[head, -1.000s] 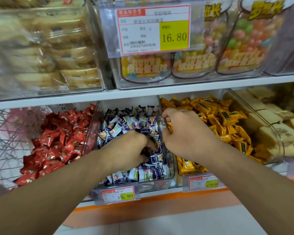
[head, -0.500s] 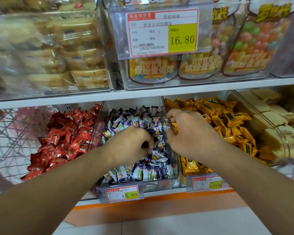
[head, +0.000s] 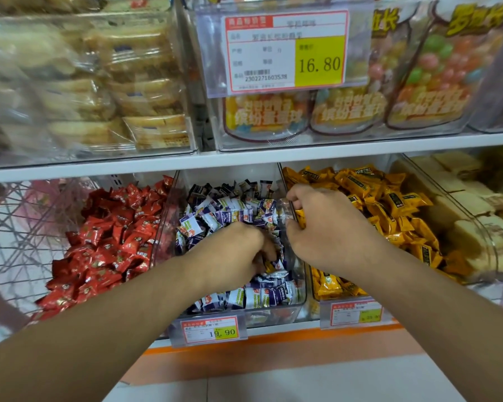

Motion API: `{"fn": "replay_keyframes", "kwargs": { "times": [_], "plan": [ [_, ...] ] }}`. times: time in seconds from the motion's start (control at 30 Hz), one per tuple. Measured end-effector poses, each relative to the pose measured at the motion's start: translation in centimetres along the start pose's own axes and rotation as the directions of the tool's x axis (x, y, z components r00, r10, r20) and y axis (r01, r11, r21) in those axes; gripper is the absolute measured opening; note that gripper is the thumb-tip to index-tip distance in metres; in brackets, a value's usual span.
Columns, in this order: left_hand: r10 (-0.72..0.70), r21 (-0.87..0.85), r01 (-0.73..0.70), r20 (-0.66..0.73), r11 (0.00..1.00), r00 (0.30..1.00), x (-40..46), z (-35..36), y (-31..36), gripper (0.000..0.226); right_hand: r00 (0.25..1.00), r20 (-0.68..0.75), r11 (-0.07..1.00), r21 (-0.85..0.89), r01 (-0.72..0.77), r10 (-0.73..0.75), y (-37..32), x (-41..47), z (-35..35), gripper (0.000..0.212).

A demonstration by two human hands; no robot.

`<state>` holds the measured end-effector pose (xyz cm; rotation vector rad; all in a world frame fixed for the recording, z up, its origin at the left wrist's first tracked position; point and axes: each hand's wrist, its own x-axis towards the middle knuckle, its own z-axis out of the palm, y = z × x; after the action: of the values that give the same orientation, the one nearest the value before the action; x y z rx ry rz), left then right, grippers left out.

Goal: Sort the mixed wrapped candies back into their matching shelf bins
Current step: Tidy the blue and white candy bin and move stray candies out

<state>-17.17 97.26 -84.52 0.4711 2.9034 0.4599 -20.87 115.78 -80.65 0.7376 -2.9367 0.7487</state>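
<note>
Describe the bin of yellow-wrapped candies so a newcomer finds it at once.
Look at the lower shelf, under the 16.80 price tag. The yellow candy bin is third from the left there, right of the purple-and-white candy bin, and its wrappers are all golden yellow.

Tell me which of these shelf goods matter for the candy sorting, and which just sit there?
In the job: red candies, purple-white candies, yellow candies, left hand, right hand.
Just there: biscuit packs, candy-ball jars, 16.80 price tag.

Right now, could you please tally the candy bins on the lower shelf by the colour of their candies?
Red candy bin: 1
Purple-and-white candy bin: 1
Yellow candy bin: 1
Total: 3
</note>
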Motion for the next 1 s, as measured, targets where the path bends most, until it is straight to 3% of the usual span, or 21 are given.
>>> {"fn": "replay_keyframes", "kwargs": {
  "times": [0.1,0.3,0.43,0.53,0.63,0.73,0.83,1.0],
  "plan": [
    [-0.004,0.052,0.003,0.020,0.999,1.000,0.2,0.1,-0.5,0.033,1.000,-0.006,1.000,0.002,0.002,-0.002,0.1,0.0,0.0,0.041],
    [0.027,0.132,-0.018,-0.066,0.991,0.997,0.7,0.4,-0.1,0.017,1.000,-0.005,1.000,0.005,0.001,-0.001,0.0,-0.1,-0.1,0.039],
    [0.087,0.134,-0.062,-0.188,0.989,0.978,0.3,0.4,-0.2,0.021,1.000,0.009,1.000,0.018,-0.004,0.004,0.0,-0.2,-0.3,0.040],
    [0.048,0.085,-0.020,-0.341,0.996,0.939,-0.7,-0.7,-0.3,0.013,1.000,0.011,1.000,0.020,-0.001,0.001,0.1,-0.2,-0.3,0.042],
    [-0.070,-0.055,0.049,-0.482,0.997,0.874,-2.2,-1.9,0.0,0.008,1.000,0.004,1.000,0.016,0.008,-0.008,0.0,-0.2,-0.4,0.050],
    [-0.297,-0.304,0.148,-0.536,0.941,0.790,-3.6,-2.7,0.4,0.010,0.999,-0.008,0.999,0.014,0.049,-0.049,-0.8,-0.7,-0.9,0.055],
    [-0.396,-0.439,0.123,-0.611,0.890,0.685,-5.1,-2.8,0.9,0.010,0.989,0.027,0.988,0.057,0.143,-0.145,-2.2,-1.7,-1.0,0.052],
    [-0.412,-0.595,-0.012,-0.569,0.803,0.712,-7.0,-2.0,2.5,0.010,0.980,-0.022,0.975,0.095,0.198,-0.197,-3.0,-3.1,-0.7,0.017]
  ]
}}
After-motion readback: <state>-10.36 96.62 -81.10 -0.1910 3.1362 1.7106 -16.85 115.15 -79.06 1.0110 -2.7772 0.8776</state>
